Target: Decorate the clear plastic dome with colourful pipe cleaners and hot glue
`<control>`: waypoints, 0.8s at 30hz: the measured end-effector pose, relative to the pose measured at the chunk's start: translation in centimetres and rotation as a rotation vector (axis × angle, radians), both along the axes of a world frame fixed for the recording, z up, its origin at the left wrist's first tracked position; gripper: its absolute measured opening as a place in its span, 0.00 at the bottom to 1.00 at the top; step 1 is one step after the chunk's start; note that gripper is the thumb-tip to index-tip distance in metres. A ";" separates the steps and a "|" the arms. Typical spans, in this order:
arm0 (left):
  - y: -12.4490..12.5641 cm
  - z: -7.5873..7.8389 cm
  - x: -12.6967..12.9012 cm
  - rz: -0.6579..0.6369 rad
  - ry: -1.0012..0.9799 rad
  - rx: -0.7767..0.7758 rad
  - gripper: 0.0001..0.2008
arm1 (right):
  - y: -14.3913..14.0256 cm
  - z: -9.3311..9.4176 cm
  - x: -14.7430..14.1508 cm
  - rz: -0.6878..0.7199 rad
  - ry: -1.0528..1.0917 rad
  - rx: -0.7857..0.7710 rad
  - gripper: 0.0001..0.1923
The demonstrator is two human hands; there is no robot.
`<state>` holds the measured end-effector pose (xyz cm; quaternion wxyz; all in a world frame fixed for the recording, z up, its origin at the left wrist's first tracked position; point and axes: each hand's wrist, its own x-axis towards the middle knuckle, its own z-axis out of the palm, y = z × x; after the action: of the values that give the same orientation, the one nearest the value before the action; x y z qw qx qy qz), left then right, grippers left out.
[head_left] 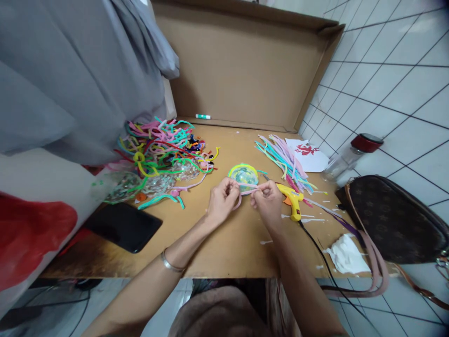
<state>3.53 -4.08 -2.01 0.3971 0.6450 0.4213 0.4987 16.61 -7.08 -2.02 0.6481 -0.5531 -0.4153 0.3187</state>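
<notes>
My left hand [223,199] and my right hand [267,200] pinch a pale pink pipe cleaner [248,186] between them, over the middle of the table. A loop of the pink pipe cleaner hangs below my left fingers. Just beyond my hands lies a clear, round piece [243,173] with a yellow pipe cleaner [242,166] curved along its far rim. My fingers partly hide its near side. Close to the right of my right hand, a yellow hot glue gun [293,199] lies on the table with its cord trailing toward the front edge.
Tangled colourful pipe cleaners [164,140] and clear round pieces [159,183] lie at left, near a black phone [124,226]. At right are straight pipe cleaners [282,157], a red-lidded bottle [351,154], a crumpled tissue [348,254] and a brown bag [400,217]. Cardboard [242,65] stands behind.
</notes>
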 end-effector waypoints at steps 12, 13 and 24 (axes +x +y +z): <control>-0.2 -0.1 0.2 -0.028 0.034 0.033 0.08 | 0.0 0.0 -0.2 -0.002 0.053 0.013 0.07; -0.3 -0.2 0.2 -0.034 0.033 0.037 0.08 | 0.0 0.0 -0.1 -0.005 0.057 0.012 0.07; 0.0 -0.5 0.4 -0.026 0.032 0.074 0.08 | 0.1 -0.1 -0.4 -0.001 0.091 0.025 0.08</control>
<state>3.91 -4.08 -2.56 0.3727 0.6726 0.4002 0.4986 16.21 -7.01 -2.13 0.6734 -0.5301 -0.3889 0.3380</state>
